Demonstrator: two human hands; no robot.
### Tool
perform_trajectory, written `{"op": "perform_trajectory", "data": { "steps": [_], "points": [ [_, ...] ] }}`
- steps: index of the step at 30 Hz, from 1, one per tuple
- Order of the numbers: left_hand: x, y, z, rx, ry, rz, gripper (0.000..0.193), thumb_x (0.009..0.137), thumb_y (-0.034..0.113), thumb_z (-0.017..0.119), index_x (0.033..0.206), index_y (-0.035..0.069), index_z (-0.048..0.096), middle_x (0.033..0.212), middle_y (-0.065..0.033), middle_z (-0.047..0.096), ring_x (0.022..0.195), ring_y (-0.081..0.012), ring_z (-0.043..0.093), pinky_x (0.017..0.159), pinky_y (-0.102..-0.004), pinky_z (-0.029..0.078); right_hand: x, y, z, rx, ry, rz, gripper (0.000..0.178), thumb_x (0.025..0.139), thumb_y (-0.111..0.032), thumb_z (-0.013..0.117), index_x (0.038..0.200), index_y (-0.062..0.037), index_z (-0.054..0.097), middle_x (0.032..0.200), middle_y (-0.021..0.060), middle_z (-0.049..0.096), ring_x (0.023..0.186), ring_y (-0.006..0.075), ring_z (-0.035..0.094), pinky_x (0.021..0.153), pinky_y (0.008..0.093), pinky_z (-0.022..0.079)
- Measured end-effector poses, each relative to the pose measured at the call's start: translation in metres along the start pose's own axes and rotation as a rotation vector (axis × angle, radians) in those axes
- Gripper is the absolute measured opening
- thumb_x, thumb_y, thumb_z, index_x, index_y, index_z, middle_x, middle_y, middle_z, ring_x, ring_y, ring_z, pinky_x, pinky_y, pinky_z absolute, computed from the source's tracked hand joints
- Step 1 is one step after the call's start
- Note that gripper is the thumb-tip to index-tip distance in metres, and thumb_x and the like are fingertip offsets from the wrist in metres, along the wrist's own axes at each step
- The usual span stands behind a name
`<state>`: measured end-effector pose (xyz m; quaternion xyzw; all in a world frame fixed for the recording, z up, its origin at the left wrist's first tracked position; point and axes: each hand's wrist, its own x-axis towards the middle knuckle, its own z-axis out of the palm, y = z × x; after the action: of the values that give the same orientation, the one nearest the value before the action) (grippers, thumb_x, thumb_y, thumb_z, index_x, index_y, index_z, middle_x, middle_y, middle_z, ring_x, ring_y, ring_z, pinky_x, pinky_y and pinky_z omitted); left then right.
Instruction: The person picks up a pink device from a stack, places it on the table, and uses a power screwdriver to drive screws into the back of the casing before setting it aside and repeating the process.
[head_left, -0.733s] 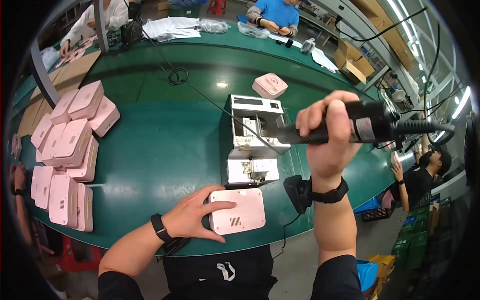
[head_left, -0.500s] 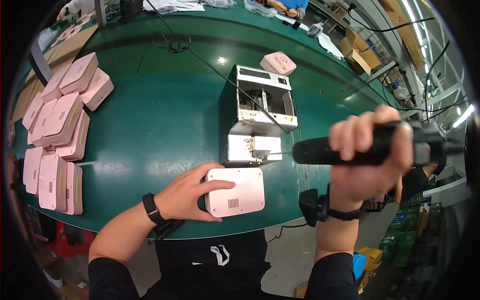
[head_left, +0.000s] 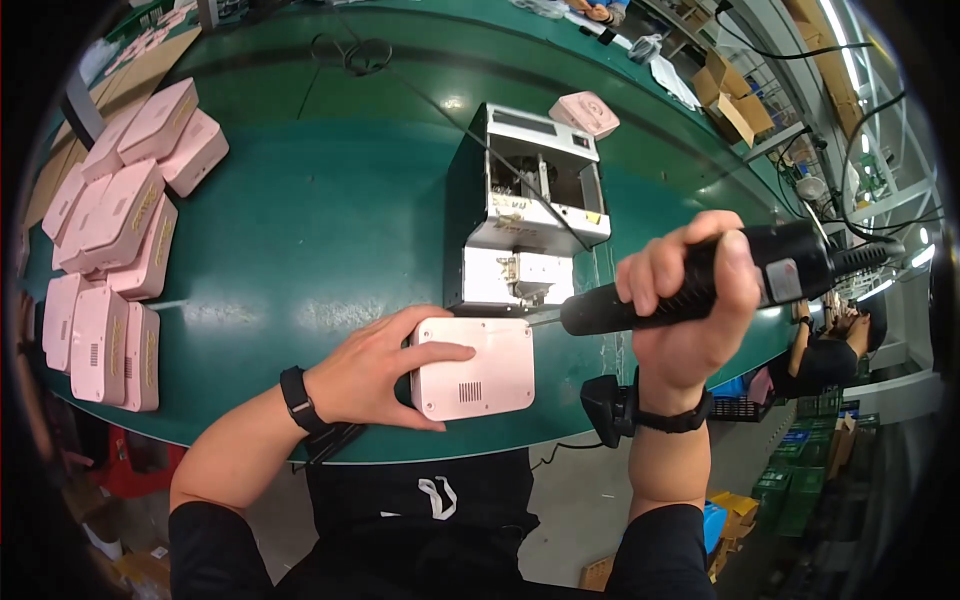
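My left hand (head_left: 362,372) is closed around the left side of a pink plastic box (head_left: 495,368), which lies on the green table. The box shows its vent slots and small corner holes, and my index finger rests across its top. My right hand (head_left: 690,295) is wrapped round a black electric screwdriver (head_left: 605,312), held sideways. The tool's thin bit points left, close to the upper right corner of the box; whether it touches I cannot tell. Just beyond the box stands a metal screw feeder (head_left: 518,277) with an open top.
Several pink boxes (head_left: 130,215) are piled at the left of the table (head_left: 320,210). Another pink box (head_left: 587,115) lies behind the feeder. A black cable (head_left: 470,132) crosses over the feeder. Other people are at the far side and the right (head_left: 820,355).
My right hand has brought the screwdriver left, its bit now near the box's upper right corner. The left hand keeps its hold on the box. The view has shifted slightly.
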<state>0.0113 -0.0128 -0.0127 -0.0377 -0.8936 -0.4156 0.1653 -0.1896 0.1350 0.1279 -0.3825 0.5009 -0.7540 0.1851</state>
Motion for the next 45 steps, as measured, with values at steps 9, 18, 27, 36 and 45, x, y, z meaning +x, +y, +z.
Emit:
{"op": "perform_trajectory", "data": {
  "steps": [9, 18, 27, 36, 45],
  "points": [
    [0.002, 0.001, 0.001, 0.02, -0.003, 0.012, 0.074, 0.06, 0.034, 0.089, 0.127, 0.023, 0.06, 0.13, -0.0117, 0.048, 0.114, -0.0329, 0.057, 0.092, -0.0408, 0.051, -0.013, 0.009, -0.013, -0.042, -0.02, -0.044, 0.029, 0.099, -0.036, 0.041, 0.098, -0.0083, 0.048, 0.063, 0.0021, 0.044, 0.048, 0.0129, 0.041, 0.052, 0.0319, 0.039],
    [0.003, 0.002, 0.004, 0.009, 0.013, -0.017, 0.072, 0.06, 0.032, 0.089, 0.126, 0.022, 0.061, 0.13, -0.0119, 0.049, 0.113, -0.0329, 0.057, 0.092, -0.0404, 0.051, -0.023, 0.03, -0.019, -0.037, -0.016, -0.026, 0.025, 0.097, -0.034, 0.043, 0.095, -0.0095, 0.044, 0.063, 0.0022, 0.044, 0.048, 0.013, 0.041, 0.052, 0.0319, 0.039],
    [0.001, 0.002, 0.004, 0.034, 0.021, 0.006, 0.073, 0.059, 0.033, 0.091, 0.125, 0.02, 0.061, 0.131, -0.0146, 0.05, 0.115, -0.0358, 0.057, 0.094, -0.0426, 0.051, -0.017, 0.024, -0.006, -0.109, 0.01, -0.009, 0.023, 0.097, -0.031, 0.043, 0.096, -0.0088, 0.046, 0.063, 0.0028, 0.045, 0.048, 0.0137, 0.042, 0.052, 0.0324, 0.04],
    [-0.004, 0.001, 0.003, 0.041, 0.014, 0.005, 0.074, 0.062, 0.035, 0.089, 0.128, 0.024, 0.059, 0.132, -0.0131, 0.048, 0.116, -0.035, 0.056, 0.096, -0.0428, 0.05, 0.01, 0.012, 0.015, -0.095, 0.063, -0.087, 0.025, 0.098, -0.032, 0.045, 0.097, -0.0079, 0.048, 0.061, 0.0032, 0.045, 0.048, 0.0141, 0.042, 0.053, 0.0333, 0.041],
    [-0.005, -0.001, 0.004, 0.031, 0.024, 0.008, 0.072, 0.063, 0.036, 0.089, 0.127, 0.023, 0.06, 0.133, -0.0133, 0.048, 0.116, -0.0344, 0.056, 0.096, -0.0424, 0.049, -0.005, 0.006, 0.025, -0.017, -0.075, -0.002, 0.027, 0.098, -0.036, 0.044, 0.098, -0.0086, 0.046, 0.061, 0.0028, 0.044, 0.048, 0.0139, 0.042, 0.053, 0.0325, 0.041]
  ]
}}
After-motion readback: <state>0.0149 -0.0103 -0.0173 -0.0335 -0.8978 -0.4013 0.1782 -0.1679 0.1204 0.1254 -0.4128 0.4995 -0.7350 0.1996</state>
